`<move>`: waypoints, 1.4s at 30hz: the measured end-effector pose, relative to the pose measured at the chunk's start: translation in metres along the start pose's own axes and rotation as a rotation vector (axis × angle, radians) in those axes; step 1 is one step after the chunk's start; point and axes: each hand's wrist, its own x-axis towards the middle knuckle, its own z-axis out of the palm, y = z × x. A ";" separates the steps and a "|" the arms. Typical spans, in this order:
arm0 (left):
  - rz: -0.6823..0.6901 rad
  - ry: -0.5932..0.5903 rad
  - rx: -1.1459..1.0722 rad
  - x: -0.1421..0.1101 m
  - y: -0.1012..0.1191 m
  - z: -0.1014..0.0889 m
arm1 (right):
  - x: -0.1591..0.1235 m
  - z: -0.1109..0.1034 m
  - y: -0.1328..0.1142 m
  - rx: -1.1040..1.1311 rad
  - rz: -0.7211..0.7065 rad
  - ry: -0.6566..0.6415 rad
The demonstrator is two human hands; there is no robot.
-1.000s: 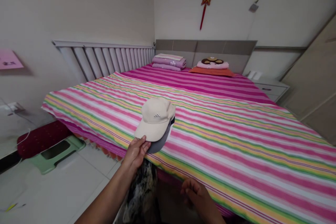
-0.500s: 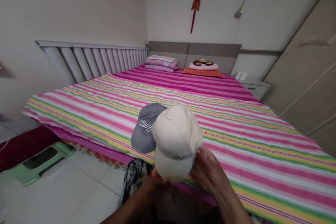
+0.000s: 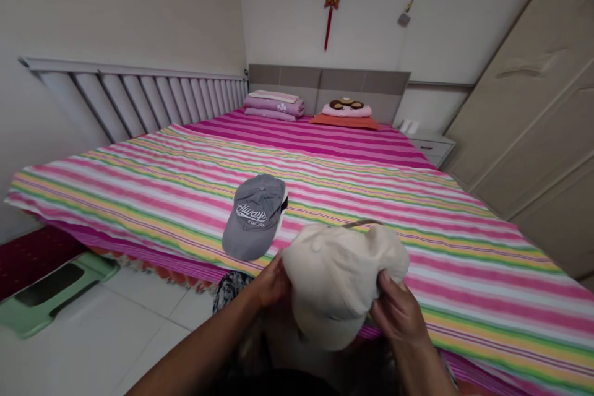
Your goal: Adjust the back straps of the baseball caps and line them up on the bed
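A cream baseball cap [image 3: 331, 284] is held between my two hands just over the bed's near edge, its brim pointing down toward me. My left hand [image 3: 273, 281] is closed on the cap's left side, its fingertips partly hidden behind the fabric. On the other side, my right hand [image 3: 399, 309] pinches the crown's edge, with the thumb on top and the cloth bunched there. A grey baseball cap [image 3: 255, 213] with white "Always" lettering lies on the striped sheet [image 3: 153, 179], left of the cream one. Something white shows under the grey cap's right edge.
Folded lilac bedding [image 3: 273, 105] and a pink pillow [image 3: 347, 111] on an orange cloth lie by the headboard [image 3: 362, 90]. A green stool [image 3: 51, 303] stands on the tiled floor at left. A white nightstand [image 3: 431, 145] is beyond the bed, near a beige wardrobe [image 3: 529, 130].
The cream cap has moved right and down, away from the grey cap, which now shows fully. My left hand has shifted up to the cap's side. The view has turned slightly right.
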 end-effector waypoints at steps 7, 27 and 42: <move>0.051 -0.096 0.031 0.002 0.018 0.021 | -0.011 -0.019 0.006 -0.077 0.052 -0.022; 0.158 -0.046 0.495 -0.020 0.039 0.056 | -0.039 -0.056 0.002 -0.084 0.278 -0.218; 0.085 -0.199 0.527 -0.035 0.064 0.083 | -0.040 -0.024 -0.017 -0.005 -0.025 -0.227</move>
